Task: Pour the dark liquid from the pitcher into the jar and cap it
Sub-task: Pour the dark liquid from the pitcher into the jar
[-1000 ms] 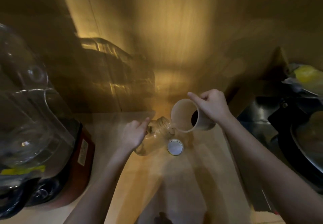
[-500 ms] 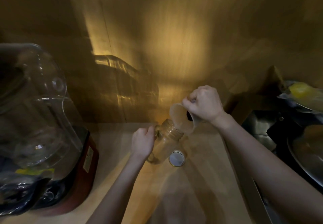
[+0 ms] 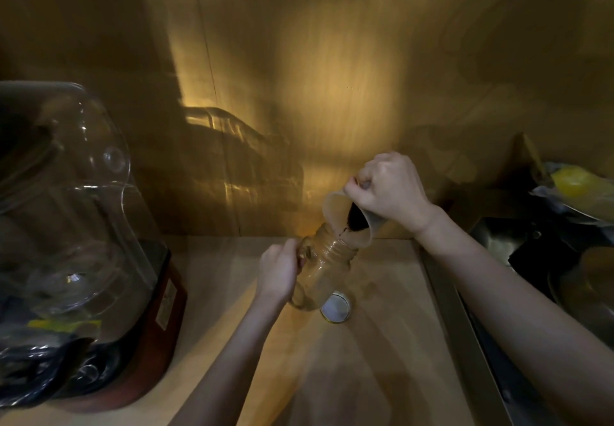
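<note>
A clear glass jar [image 3: 324, 268] stands on the wooden counter [image 3: 382, 342], with my left hand [image 3: 279, 271] gripping its left side. My right hand [image 3: 387, 190] holds a pale pitcher [image 3: 349, 223] tipped steeply over the jar's mouth. Dark liquid [image 3: 355, 218] sits at the pitcher's lower lip and a thin dark stream runs down into the jar. The round silver cap [image 3: 335, 307] lies flat on the counter, just right of the jar's base.
A blender [image 3: 83, 243] with a clear cover and dark red base fills the left side. A wooden wall [image 3: 332, 93] rises right behind the jar. On the right lie a metal sink edge [image 3: 465, 319], dark cookware and something yellow [image 3: 574, 183].
My right hand has lifted and tipped the pitcher further, so dark liquid now runs into the jar. My left hand keeps its hold on the jar, now more upright. The cap has not moved.
</note>
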### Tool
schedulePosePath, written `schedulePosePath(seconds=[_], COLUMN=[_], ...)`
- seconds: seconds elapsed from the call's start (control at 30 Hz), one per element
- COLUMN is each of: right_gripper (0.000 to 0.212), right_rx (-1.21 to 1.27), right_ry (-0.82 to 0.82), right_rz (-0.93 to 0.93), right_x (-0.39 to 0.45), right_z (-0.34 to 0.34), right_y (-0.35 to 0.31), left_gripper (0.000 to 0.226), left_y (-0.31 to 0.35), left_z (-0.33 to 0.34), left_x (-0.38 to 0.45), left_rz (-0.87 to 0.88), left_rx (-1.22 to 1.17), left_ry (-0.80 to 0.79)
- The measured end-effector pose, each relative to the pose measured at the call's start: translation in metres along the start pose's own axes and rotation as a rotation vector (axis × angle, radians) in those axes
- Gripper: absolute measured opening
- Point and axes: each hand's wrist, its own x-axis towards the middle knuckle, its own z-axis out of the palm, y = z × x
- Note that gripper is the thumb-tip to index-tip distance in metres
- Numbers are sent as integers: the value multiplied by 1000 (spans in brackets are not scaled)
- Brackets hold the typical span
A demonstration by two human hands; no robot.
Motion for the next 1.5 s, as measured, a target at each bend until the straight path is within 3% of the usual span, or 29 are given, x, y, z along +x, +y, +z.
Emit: schedulePosePath(seconds=[0.3,0.73,1.5], right_gripper=[39,38,32], right_rx=[-25,23,-8], right_ry=[22,43,46], right_rz=[-94,-141,-290], right_x=[9,17,26], right_z=[-4,-9,-20], right_y=[-3,-6,-10], left_gripper=[53,52,57], left_y=[4,1,-1], left_z=[4,10,14], left_x=[1,4,11], left_rz=[-36,-75,-97], left_rx=[-121,-208,-308], left_ry=[93,154,133])
